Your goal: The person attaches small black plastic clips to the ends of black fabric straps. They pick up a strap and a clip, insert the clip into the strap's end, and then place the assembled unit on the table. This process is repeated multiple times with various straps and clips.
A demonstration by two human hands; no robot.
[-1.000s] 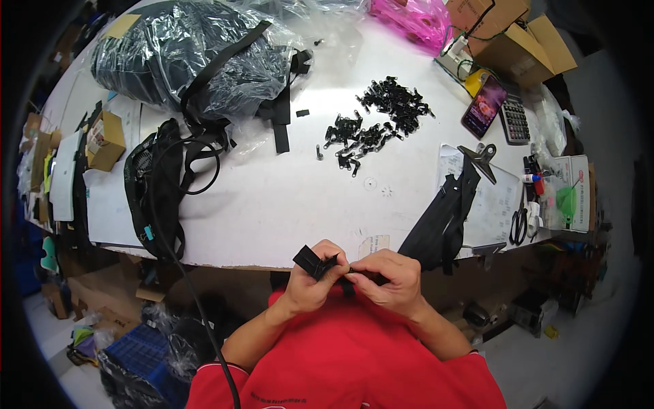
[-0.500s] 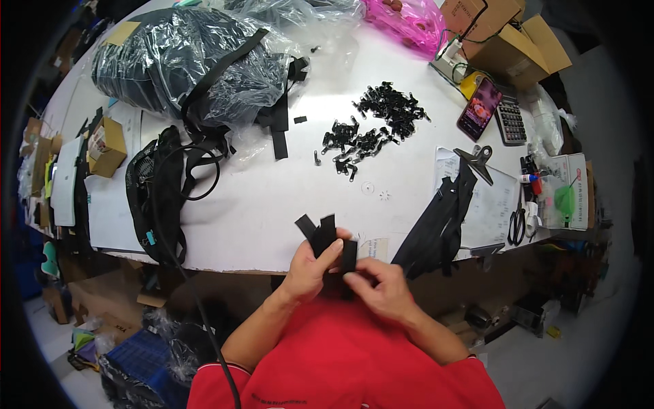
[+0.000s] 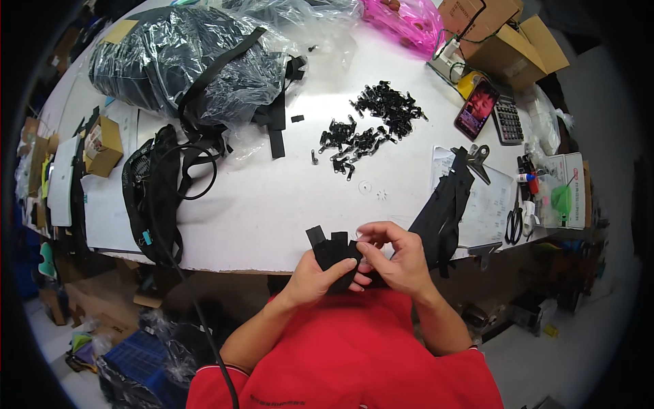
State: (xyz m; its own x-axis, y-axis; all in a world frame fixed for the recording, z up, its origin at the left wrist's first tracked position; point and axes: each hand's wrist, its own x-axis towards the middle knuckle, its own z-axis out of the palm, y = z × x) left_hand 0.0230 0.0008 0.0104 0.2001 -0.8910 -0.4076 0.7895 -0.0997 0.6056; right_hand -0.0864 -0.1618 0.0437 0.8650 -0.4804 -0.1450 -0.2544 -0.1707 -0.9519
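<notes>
My left hand (image 3: 312, 279) is closed around several short black fabric strips (image 3: 335, 251), its thumb pressed across their front. The strip ends fan out above the fingers at the near edge of the table. Close by on the right, my right hand (image 3: 400, 262) pinches the top right corner of the strips between thumb and index finger. Beyond both hands lies a loose pile of small black zipper sliders (image 3: 388, 109). To the right, a bundle of long black strips (image 3: 443, 215) rests partly over a clipboard with paper (image 3: 487, 204).
A plastic-wrapped dark bundle (image 3: 184, 61) fills the far left, with a black bag (image 3: 150, 191) nearer me. A phone (image 3: 477, 109), a calculator (image 3: 508, 119), open cardboard boxes (image 3: 514, 54) and scissors (image 3: 514, 221) line the right. A black cable (image 3: 197, 300) hangs at my left.
My right hand has moved up and right, from the lower end of a strip to the top corner of the strips. The strips in my left hand sit closer together and slightly lower.
</notes>
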